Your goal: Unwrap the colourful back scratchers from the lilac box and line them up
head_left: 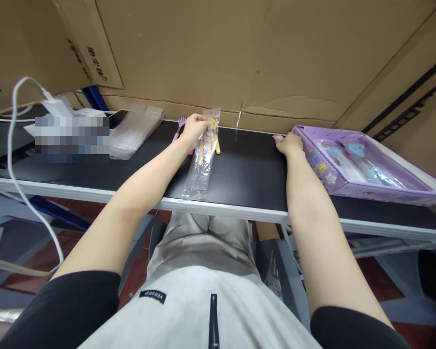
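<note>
Left hand pinches the long clear plastic sleeve near its upper end on the flat black tabletop, probably to steady it; right hand is beside the open purple cardboard box, small pink piece at its fingertips, can't tell if gripped.

Bag stack left, box right (both on the table).

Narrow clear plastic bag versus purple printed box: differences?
The narrow clear plastic bag is see-through; the purple printed box is opaque. The bag is slim; the box is wider with raised walls. The left hand pinches the bag; the box sits farther right. Both are at the black tabletop.
</note>
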Demonstrator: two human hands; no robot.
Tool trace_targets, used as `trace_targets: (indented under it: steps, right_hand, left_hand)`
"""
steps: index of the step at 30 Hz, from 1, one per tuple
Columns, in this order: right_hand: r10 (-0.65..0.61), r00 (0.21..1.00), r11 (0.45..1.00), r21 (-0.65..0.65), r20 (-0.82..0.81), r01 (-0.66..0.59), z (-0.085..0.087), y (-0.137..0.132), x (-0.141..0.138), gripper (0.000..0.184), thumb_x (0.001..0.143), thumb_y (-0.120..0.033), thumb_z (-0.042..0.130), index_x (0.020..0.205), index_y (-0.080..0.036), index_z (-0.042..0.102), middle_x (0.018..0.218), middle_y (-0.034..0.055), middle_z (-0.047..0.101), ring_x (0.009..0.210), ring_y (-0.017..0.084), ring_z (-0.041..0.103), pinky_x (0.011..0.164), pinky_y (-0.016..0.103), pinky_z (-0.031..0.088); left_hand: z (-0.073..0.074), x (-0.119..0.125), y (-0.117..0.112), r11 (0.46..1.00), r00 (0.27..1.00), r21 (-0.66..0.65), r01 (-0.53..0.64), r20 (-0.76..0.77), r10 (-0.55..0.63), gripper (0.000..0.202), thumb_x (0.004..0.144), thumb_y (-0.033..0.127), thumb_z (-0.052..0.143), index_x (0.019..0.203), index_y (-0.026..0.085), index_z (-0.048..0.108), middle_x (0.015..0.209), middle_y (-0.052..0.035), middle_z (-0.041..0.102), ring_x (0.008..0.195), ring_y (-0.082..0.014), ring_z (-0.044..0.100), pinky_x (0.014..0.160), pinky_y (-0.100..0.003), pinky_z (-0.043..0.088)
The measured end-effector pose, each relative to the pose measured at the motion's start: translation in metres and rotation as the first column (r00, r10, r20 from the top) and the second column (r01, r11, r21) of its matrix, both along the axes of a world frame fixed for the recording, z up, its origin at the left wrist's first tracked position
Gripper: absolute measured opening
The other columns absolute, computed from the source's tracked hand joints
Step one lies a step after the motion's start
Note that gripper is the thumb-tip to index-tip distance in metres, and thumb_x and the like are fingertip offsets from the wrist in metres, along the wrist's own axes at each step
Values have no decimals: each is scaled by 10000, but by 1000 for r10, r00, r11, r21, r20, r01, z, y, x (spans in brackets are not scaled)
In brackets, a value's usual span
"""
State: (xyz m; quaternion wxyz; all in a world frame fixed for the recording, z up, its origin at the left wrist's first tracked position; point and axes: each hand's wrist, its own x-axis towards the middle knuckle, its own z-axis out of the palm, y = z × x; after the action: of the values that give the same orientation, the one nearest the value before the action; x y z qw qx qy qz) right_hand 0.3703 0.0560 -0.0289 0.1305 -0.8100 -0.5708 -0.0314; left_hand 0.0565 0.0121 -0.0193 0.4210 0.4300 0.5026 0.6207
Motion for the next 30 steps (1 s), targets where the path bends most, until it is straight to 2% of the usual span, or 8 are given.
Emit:
trace_targets:
  steps: [3, 6, 11, 14, 16, 19, 23, 30]
  right_hand:
    - [12, 998, 1000, 1, 60, -12, 6, -1, -11, 634, 1032, -326, 600, 1527, 50, 478, 1554, 348, 481, 1469, 382, 487, 1197, 480, 400]
    - [196, 969, 973, 96, 151, -211, 16, -6, -29, 677, 1006, -247, 573, 1608, 2, 389, 1564, 321, 478, 1464, 389, 470, 1180, 519, 385]
    - [637, 701, 707, 120, 321, -697, 30, -23, -76, 732, 1032, -284, 447, 1722, -145, 248, 1537, 207, 573, 1395, 335, 544, 1179, 517, 390]
    - [755, 540, 567, 43, 372, -823, 32, -31, -104, 693, 1044, -291, 408, 1719, -181, 290, 1397, 168, 691, 1314, 311, 612, 1158, 501, 412]
    - [780, 487, 525, 13, 393, -851, 32, -33, -116, 637, 1055, -253, 364, 1689, -199, 371, 1350, 145, 726, 1290, 292, 637, 1155, 490, 416]
    - [747, 515, 546, 52, 421, -836, 31, -33, -122, 614, 1050, -177, 296, 1644, -157, 454, 1412, 157, 697, 1341, 282, 624, 1182, 488, 396]
    - [643, 652, 628, 211, 401, -749, 36, -32, -110, 627, 1035, -154, 280, 1637, -76, 439, 1496, 200, 628, 1457, 314, 542, 1228, 530, 347]
    - [536, 807, 724, 358, 248, -590, 56, -37, -93, 620, 1084, -311, 296, 1680, -152, 356, 1366, 196, 684, 1361, 352, 606, 1216, 567, 373]
  left_hand:
    - [-2, 0, 3, 1000, 1000, 7, 17, 22, -17, 274, 711, -40, 584, 863, 187, 555, 815, -17, 625, 547, -122, 571, 535, -250, 426]
    - [-5, -1, 6, 998, 999, 42, 38, 36, -40, 358, 647, -62, 585, 909, 181, 585, 911, -30, 659, 662, -142, 641, 633, -265, 503]
    - [0, 3, -1, 993, 995, 70, 93, 38, -96, 401, 662, -89, 575, 969, 164, 626, 1026, -63, 693, 840, -176, 710, 730, -274, 554]
    - [5, 7, -9, 981, 982, 56, 187, -1, -187, 440, 649, -102, 564, 989, 158, 666, 1031, -69, 708, 899, -194, 725, 779, -289, 578]
    - [7, 9, -13, 972, 975, 75, 222, -37, -220, 419, 663, -93, 573, 981, 160, 673, 1049, -69, 713, 990, -205, 724, 845, -291, 583]
    - [9, 12, -18, 968, 980, 175, 180, -120, -160, 353, 719, -45, 659, 991, 181, 644, 1168, -79, 699, 1225, -234, 663, 988, -301, 543]
    - [11, 14, -34, 922, 948, 342, 182, -309, -73, 485, 702, 27, 818, 1110, 215, 635, 1380, -112, 619, 1466, -312, 488, 1116, -348, 463]
    - [15, 27, -59, 895, 879, 346, 283, -467, -97, 564, 663, -81, 642, 1131, 233, 670, 1334, -114, 578, 1429, -368, 488, 1152, -442, 425]
